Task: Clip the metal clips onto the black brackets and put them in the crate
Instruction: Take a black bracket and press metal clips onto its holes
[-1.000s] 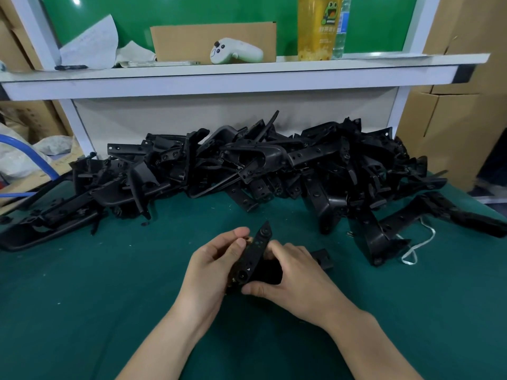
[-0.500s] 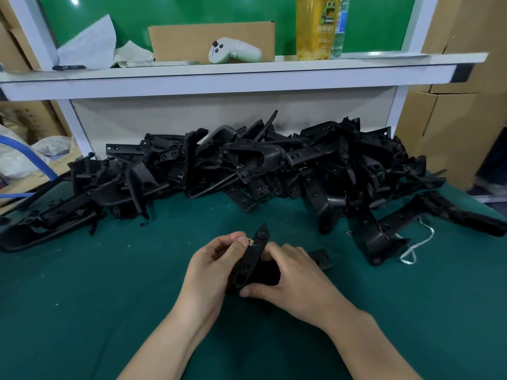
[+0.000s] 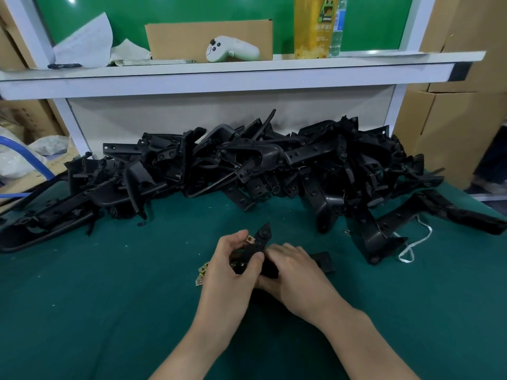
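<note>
So you've got one black bracket (image 3: 262,236) up off the bench (image 3: 109,297), about midway between the left and right edges and a bit nearer the front edge than the back. Your left hand (image 3: 233,270) has its grip clamped round the upper arm of it, thumb across the front. A brass-coloured metal clip (image 3: 249,239) sits on the bracket's edge right at your fingertips. Your right hand (image 3: 295,272) is curled over the lower part, grip closed on it too. The bracket's other end pokes out past your knuckles toward the right edge.

A few loose clips (image 3: 202,272) lie on the green mat just beside your left wrist, on the left-edge side.

The pile of brackets (image 3: 274,165) runs along the whole back edge, under the white shelf (image 3: 219,78), and spills forward at both ends. The right-hand spill comes closest, with one leg of a bracket sitting near your right hand and a white cord (image 3: 414,244) looped beside it. The left-hand spill reaches the left edge.

Open green mat lies between your hands and the pile, and a wide stretch of it runs toward the front left corner.

On the shelf there's a white controller (image 3: 233,49) and a yellow bottle (image 3: 315,26). Cardboard boxes (image 3: 450,119) stand past the right edge.
</note>
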{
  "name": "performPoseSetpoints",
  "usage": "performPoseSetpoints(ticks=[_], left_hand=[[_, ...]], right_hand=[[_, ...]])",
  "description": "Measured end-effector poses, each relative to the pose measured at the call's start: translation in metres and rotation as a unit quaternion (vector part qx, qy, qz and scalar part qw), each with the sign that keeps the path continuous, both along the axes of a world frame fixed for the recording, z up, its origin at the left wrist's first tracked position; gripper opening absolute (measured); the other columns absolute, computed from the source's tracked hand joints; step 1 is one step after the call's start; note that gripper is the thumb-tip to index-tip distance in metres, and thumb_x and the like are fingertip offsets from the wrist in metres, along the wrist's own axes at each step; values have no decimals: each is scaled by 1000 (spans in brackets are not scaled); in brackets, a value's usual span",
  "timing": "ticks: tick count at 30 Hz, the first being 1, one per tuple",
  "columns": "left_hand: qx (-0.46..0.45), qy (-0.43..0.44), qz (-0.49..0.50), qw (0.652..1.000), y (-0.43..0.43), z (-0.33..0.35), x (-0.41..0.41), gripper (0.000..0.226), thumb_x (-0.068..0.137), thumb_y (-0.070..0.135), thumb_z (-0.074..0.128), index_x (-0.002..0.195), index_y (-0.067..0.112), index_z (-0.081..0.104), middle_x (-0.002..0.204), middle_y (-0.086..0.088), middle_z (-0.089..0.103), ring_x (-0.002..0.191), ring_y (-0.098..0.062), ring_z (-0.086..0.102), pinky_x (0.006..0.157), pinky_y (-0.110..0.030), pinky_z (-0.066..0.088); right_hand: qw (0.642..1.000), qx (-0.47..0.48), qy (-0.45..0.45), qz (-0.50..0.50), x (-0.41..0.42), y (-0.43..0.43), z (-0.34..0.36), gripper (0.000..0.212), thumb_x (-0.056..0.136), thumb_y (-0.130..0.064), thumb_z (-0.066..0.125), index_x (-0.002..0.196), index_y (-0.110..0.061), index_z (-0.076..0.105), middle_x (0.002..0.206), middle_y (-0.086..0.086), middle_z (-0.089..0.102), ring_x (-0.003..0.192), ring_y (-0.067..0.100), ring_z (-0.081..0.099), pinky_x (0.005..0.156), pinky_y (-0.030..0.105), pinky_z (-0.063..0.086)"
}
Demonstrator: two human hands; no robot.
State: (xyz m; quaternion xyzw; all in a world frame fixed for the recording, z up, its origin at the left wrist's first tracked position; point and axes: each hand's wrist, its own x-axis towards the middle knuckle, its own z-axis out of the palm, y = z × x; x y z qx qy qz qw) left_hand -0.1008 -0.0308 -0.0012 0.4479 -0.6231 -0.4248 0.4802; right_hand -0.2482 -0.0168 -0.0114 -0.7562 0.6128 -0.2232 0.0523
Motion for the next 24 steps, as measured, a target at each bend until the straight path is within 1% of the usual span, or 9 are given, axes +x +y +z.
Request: performPoseSetpoints(ticks=[4, 8, 9, 12, 14, 16, 19, 23, 24], left_hand=[[-8, -7, -1, 1000, 0, 0, 0, 34, 91, 17, 73, 113, 39, 59, 103, 32, 66, 101, 14, 59, 83, -1, 41], [-8, -13, -7, 1000, -1, 1, 1, 31, 91, 17, 72, 114, 36, 63, 106, 29, 68, 104, 10, 61, 89, -10, 46], [-9, -16, -10, 1000, -1, 1, 2, 31, 91, 18, 72, 114, 37, 62, 106, 30, 68, 104, 11, 61, 88, -9, 45], [-9, -24, -13, 1000, -1, 1, 1, 33, 92, 19, 70, 114, 40, 57, 103, 39, 63, 99, 19, 57, 78, 2, 39], [-15, -43, -2, 999, 0, 0, 0, 33, 92, 25, 71, 112, 43, 53, 103, 43, 59, 98, 22, 55, 76, 4, 36], [-33, -73, 8, 997, 1, -1, 0, 29, 90, 31, 71, 108, 45, 53, 104, 45, 57, 99, 22, 53, 77, 4, 35], [-54, -102, 18, 993, 0, -3, 2, 25, 89, 37, 71, 102, 47, 53, 104, 43, 58, 100, 17, 55, 77, 0, 38], [-77, -115, 29, 990, -1, -5, 2, 22, 88, 36, 71, 98, 46, 55, 99, 36, 64, 95, 9, 60, 75, -5, 42], [-79, -112, 29, 990, -2, -6, 2, 21, 88, 35, 72, 98, 44, 56, 97, 34, 65, 94, 8, 62, 74, -5, 43]], right_hand=[[1000, 4, -7, -6, -1, -1, 1, 54, 80, -70, 33, 92, -21, 52, 91, -8, 55, 88, 14, 47, 80, 30, 33], [1000, 10, -14, -6, 0, 1, 1, 48, 80, -72, 33, 92, -28, 47, 91, -11, 53, 90, 14, 48, 85, 31, 36], [1000, 10, -13, -6, 0, 1, 2, 47, 80, -72, 33, 92, -28, 47, 91, -11, 53, 90, 14, 48, 84, 31, 36], [1000, 7, -1, -5, -1, 0, 1, 48, 81, -68, 35, 95, -26, 52, 90, -12, 52, 86, 11, 44, 82, 30, 34], [1000, 2, 1, -9, -1, -1, 0, 43, 82, -66, 36, 92, -27, 50, 87, -15, 46, 82, 8, 38, 80, 29, 31], [1000, 0, 3, -13, -1, -2, -1, 40, 82, -65, 36, 91, -28, 47, 88, -16, 46, 83, 8, 39, 81, 29, 31], [1000, 1, 4, -12, -1, -3, -2, 46, 83, -65, 39, 96, -23, 54, 92, -11, 54, 88, 12, 46, 83, 30, 34], [1000, -5, -13, -7, -1, -2, -2, 40, 82, -64, 41, 91, -27, 50, 87, -16, 48, 82, 8, 40, 81, 29, 33], [1000, -4, -15, -6, -1, -2, -2, 40, 82, -64, 41, 92, -27, 50, 87, -15, 49, 82, 8, 40, 81, 29, 33]])
